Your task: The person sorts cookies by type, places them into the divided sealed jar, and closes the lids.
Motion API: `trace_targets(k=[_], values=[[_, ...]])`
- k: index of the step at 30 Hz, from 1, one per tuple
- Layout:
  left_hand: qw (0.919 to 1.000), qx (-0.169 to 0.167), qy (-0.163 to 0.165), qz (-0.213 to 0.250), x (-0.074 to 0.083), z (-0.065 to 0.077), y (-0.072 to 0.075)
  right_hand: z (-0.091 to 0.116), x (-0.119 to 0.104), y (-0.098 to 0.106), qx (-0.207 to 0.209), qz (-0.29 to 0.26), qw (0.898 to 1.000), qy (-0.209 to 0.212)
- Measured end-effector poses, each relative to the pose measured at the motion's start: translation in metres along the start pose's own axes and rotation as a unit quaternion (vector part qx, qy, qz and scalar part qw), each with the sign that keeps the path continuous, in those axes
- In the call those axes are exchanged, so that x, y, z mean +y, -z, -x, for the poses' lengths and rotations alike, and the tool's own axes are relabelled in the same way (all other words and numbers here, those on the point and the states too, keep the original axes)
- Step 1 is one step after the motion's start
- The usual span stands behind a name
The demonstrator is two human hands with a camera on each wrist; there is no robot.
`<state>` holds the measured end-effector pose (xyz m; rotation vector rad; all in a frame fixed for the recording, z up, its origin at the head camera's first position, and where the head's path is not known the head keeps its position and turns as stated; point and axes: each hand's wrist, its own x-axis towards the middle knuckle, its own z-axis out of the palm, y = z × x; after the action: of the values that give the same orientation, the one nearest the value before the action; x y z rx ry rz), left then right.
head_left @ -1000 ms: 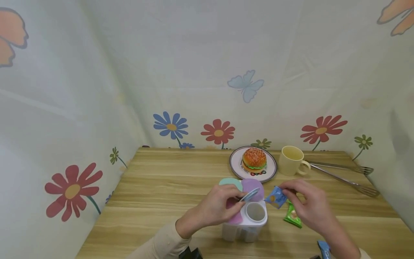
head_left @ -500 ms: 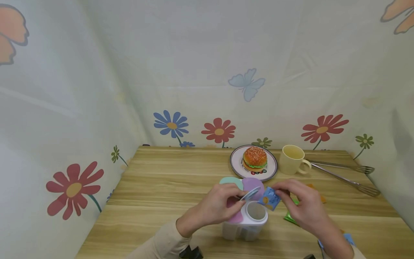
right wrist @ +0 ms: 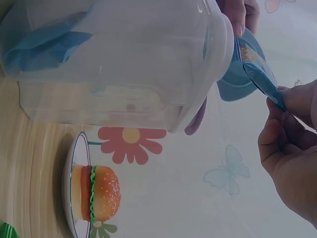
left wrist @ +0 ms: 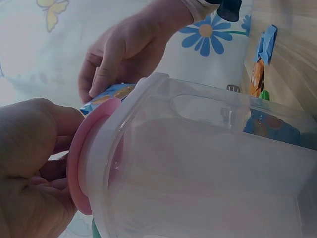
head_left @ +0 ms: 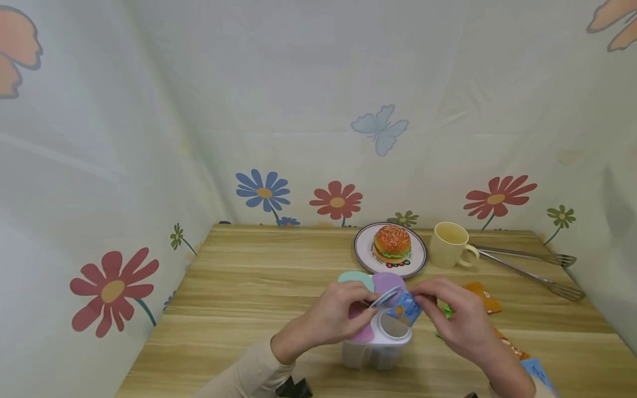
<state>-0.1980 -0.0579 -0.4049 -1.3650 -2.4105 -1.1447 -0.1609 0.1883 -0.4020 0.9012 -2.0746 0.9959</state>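
Observation:
A clear plastic storage box (head_left: 373, 356) with a white top and round coloured lids stands on the table. My left hand (head_left: 330, 318) holds up its light blue lid (right wrist: 233, 82), the thumb and fingers at the lid's edge. Below the raised lid, one round opening (head_left: 396, 327) is uncovered. Between thumb and fingers my right hand (head_left: 460, 318) pinches a small blue snack packet (head_left: 405, 309), its lower end over that opening. Inside the box lies another blue packet (right wrist: 47, 44), seen through the wall. The pink lid (left wrist: 79, 158) is down, close by the left hand.
Behind the box are a plate (head_left: 365, 264) with a hamburger (head_left: 393, 243) and a yellow mug (head_left: 448, 249). Two long metal utensils (head_left: 527, 276) lie at right. Orange packets (head_left: 484, 298), a blue packet (head_left: 537, 373) and a green packet (head_left: 447, 312) lie near my right arm.
My right hand has moved left with the blue packet, from beside the box to over the opening. Orange packets have come into sight behind it. My left hand keeps the lid raised.

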Motion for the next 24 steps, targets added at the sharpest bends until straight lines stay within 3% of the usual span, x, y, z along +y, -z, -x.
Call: trace_targets(k=[24], values=[[1.0000, -0.004, 0.008, -0.004, -0.001, 0.001, -0.002, 0.008, 0.008, -0.014, -0.007, 0.018, 0.998, 0.065]])
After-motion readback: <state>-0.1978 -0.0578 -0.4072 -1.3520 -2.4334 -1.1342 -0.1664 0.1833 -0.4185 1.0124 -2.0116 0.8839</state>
